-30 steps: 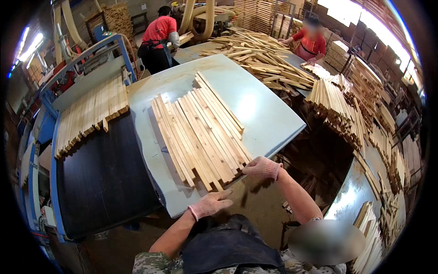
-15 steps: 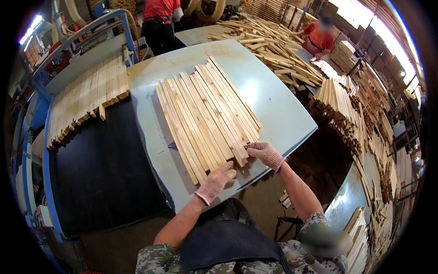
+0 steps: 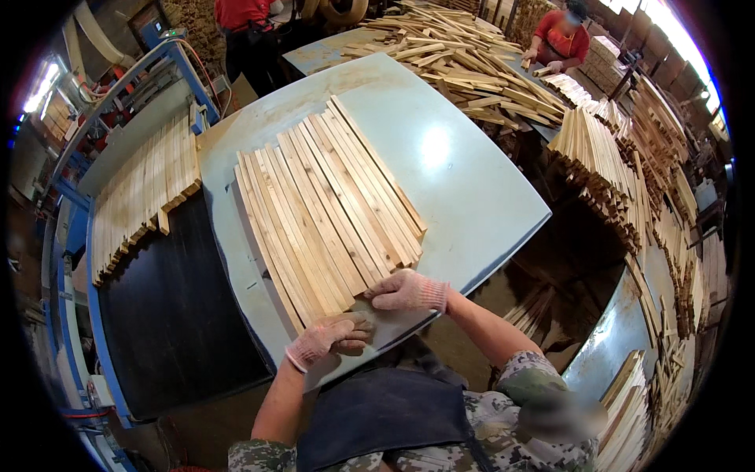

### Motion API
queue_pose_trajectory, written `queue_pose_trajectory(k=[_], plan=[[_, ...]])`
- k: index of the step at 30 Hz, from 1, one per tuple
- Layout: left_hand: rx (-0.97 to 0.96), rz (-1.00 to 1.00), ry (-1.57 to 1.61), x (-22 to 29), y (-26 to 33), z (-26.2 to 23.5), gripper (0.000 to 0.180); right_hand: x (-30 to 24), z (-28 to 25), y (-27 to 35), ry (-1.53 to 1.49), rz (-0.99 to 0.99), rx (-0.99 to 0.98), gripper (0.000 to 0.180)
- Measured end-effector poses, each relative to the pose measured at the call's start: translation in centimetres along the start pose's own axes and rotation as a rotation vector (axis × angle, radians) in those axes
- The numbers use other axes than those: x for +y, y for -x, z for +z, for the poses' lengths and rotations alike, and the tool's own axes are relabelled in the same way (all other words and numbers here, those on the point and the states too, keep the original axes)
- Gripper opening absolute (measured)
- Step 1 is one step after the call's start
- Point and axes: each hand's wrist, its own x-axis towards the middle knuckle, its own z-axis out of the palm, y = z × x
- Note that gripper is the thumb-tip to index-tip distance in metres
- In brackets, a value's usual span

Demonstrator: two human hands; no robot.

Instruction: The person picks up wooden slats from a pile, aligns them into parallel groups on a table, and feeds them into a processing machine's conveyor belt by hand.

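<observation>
A row of narrow pale wooden strips (image 3: pixel 326 204) lies side by side on a light blue-grey tabletop (image 3: pixel 472 197), their near ends uneven. My left hand (image 3: pixel 326 340), in a dusty pinkish knit glove, is at the near ends of the leftmost strips, fingers stretched out to the right. My right hand (image 3: pixel 405 291), gloved alike, presses against the strip ends further right, its fingertips pointing left. Neither hand is wrapped around a strip.
To the left, a blue-framed machine (image 3: pixel 94 291) has a black belt (image 3: pixel 173 315) with another row of strips (image 3: pixel 145 197). Behind the table lies a heap of loose sticks (image 3: pixel 472 67). A co-worker in red (image 3: pixel 562 39) handles sticks; strip stacks (image 3: pixel 598 173) stand on the right.
My right hand has shifted left along the strip ends, and my left hand has moved left and down. The near ends look more even on the right. The whole view has shifted slightly.
</observation>
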Motion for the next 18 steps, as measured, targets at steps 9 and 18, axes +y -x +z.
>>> queue_pose_trajectory(k=[9, 18], plan=[[0.203, 0.123, -0.021, 0.6, -0.6, 1.0, 0.047, -1.8, -3.6, 0.8, 0.025, -0.146, -0.105, 0.053], [1.202, 0.783, -0.454, 5.2, 3.8, -6.1, 0.029, 1.7, -20.9, -9.1, -0.416, -0.012, 0.609, 0.049]])
